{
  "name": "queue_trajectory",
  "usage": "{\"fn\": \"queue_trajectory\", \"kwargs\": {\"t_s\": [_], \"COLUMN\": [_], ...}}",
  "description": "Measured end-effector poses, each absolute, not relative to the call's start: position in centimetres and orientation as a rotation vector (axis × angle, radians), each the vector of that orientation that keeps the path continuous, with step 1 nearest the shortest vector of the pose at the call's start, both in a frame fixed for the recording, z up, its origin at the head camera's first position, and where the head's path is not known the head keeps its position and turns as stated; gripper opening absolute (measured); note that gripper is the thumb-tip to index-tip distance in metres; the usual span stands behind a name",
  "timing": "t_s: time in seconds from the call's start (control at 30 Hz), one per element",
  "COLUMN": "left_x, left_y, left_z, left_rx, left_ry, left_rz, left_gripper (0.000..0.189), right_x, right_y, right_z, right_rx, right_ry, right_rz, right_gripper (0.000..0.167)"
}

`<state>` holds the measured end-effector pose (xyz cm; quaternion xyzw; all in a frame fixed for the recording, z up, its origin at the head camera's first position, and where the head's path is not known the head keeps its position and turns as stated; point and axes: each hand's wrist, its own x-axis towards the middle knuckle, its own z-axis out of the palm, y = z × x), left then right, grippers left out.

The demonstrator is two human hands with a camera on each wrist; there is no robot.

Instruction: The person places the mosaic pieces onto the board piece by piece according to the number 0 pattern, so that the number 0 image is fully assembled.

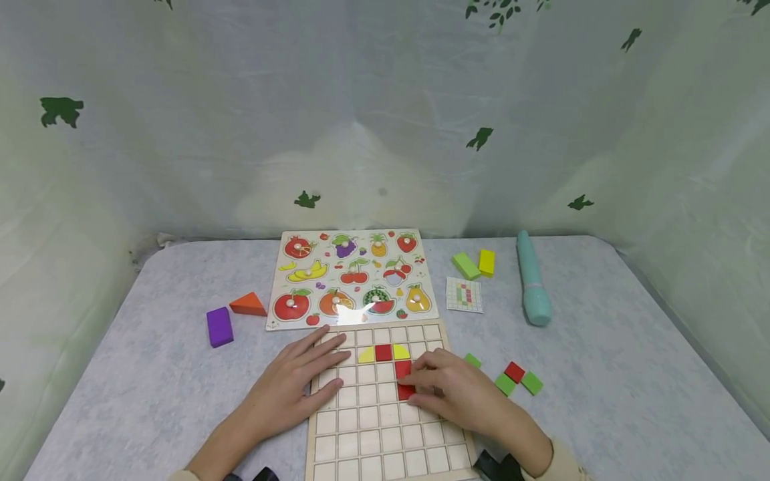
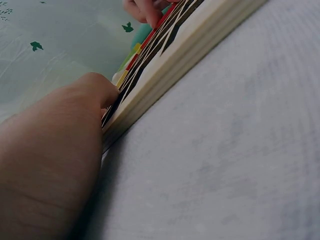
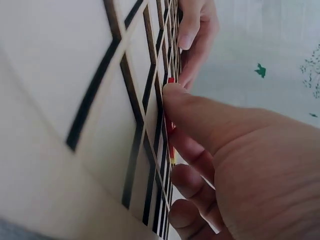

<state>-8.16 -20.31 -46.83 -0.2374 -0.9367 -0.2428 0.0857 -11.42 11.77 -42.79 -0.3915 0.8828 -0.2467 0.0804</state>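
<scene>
A light wooden grid board (image 1: 367,419) lies in front of me. My left hand (image 1: 301,377) rests on its left side with fingers spread and straight. Toward the right of the grid, my right hand (image 1: 457,387) pinches a red square tile (image 1: 406,392) between thumb and index finger, low in a cell. Directly above sits more red, with the boundary partly covered by fingers. One row higher, a red square (image 1: 383,353) lies between a yellow quarter-round tile (image 1: 365,355) and another yellow tile (image 1: 400,351). The right wrist view shows the thumb (image 3: 175,92) against the red edge.
Behind the board lies a fruit knob puzzle (image 1: 327,287). A pattern card (image 1: 464,295), green block (image 1: 466,266), yellow block (image 1: 486,263) and teal cylindrical case (image 1: 532,280) are at right. Loose tiles (image 1: 514,372) lie nearer. Purple (image 1: 219,327) and orange (image 1: 248,304) blocks are left.
</scene>
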Motion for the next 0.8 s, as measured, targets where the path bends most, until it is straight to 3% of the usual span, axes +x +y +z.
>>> {"fn": "queue_trajectory", "kwargs": {"t_s": [0.8], "left_x": [-8.2], "left_y": [-20.4], "left_z": [-46.9], "left_rx": [-0.691], "left_ry": [-2.799], "left_rz": [-0.718], "left_gripper": [0.048], "right_x": [-10.8], "right_y": [18.6], "right_z": [-42.9], "right_rx": [-0.902], "right_ry": [2.833], "right_rz": [-0.853], "right_gripper": [0.032]}}
